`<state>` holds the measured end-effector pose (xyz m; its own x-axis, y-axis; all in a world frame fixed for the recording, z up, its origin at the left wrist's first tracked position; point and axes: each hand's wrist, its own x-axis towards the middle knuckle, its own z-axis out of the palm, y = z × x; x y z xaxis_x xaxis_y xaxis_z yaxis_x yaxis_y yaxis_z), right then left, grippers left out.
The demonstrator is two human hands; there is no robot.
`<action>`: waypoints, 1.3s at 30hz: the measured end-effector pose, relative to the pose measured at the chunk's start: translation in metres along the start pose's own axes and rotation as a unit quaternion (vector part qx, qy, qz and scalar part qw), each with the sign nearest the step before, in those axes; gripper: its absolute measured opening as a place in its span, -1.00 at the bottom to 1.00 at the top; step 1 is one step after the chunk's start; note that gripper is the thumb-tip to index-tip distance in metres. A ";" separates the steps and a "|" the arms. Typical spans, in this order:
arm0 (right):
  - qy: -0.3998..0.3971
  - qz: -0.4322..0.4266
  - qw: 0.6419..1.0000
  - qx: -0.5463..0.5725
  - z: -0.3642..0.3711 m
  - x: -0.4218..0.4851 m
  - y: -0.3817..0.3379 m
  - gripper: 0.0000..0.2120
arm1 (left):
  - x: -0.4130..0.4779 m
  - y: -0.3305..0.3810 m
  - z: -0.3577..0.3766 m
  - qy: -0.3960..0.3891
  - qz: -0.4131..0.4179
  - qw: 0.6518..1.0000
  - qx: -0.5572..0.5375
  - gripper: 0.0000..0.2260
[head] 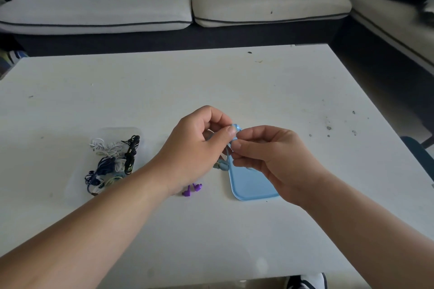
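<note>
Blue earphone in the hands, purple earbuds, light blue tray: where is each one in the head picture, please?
Blue earphone (236, 128): head view, on its exposed top end.
Purple earbuds (196, 187): head view, on the bud nearer the tray.
Light blue tray (252, 183): head view, on its bare flat middle.

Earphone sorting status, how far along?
Early, it seems. Done: only the purple earbuds lie apart on the table. In hand: left hand and right hand pinch the blue earphones above the blue tray. Left: the tangle of cables in the clear container.
</note>
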<state>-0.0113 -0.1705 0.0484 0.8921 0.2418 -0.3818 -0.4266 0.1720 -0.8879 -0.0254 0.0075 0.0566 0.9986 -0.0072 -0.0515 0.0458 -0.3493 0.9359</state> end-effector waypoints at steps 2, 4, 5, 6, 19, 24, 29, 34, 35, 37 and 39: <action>0.031 -0.010 0.999 -0.032 -0.004 -0.002 -0.001 -0.80 | 0.001 -0.002 0.005 -0.013 -0.016 1.000 0.008 -0.97; 0.041 -0.020 0.997 -0.069 -0.008 -0.003 -0.003 -0.80 | 0.002 -0.003 0.011 -0.017 -0.018 1.000 0.005 -0.97; 0.045 -0.022 0.996 -0.076 -0.010 -0.004 -0.005 -0.79 | 0.003 -0.003 0.013 -0.009 -0.016 1.000 -0.004 -0.97; 0.055 -0.026 0.995 -0.079 -0.014 -0.003 -0.006 -0.78 | 0.005 -0.002 0.015 0.003 -0.020 1.000 -0.021 -0.97; 0.188 -0.065 0.940 -0.278 -0.028 0.048 0.010 -0.89 | 0.020 -0.011 0.008 0.055 -0.084 0.986 -0.135 -0.91; 0.144 -0.106 0.857 -0.484 -0.009 0.073 0.032 -0.83 | 0.018 -0.011 -0.002 0.055 -0.103 0.979 -0.167 -0.85; 0.157 -0.083 0.736 -0.654 0.001 0.091 0.039 -0.80 | 0.013 -0.011 -0.016 0.059 -0.137 0.966 -0.212 -0.91; 0.153 -0.062 0.731 -0.663 0.003 0.099 0.043 -0.77 | 0.010 -0.010 -0.031 0.049 -0.141 0.961 -0.231 -0.96; 0.154 -0.059 0.734 -0.659 0.002 0.100 0.043 -0.77 | 0.010 -0.010 -0.031 0.045 -0.139 0.961 -0.234 -0.97; 0.159 -0.055 0.740 -0.651 0.001 0.101 0.044 -0.78 | 0.010 -0.010 -0.034 0.038 -0.136 0.961 -0.238 -0.97; 0.165 -0.051 0.743 -0.647 0.000 0.102 0.044 -0.81 | 0.008 -0.009 -0.035 0.036 -0.135 0.960 -0.241 -0.97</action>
<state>0.0611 -0.1385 -0.0293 0.9889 0.0076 -0.1483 -0.0436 -0.9398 -0.3390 -0.0167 0.0434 0.0600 0.9473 0.0941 -0.3061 0.2911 0.1450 0.9456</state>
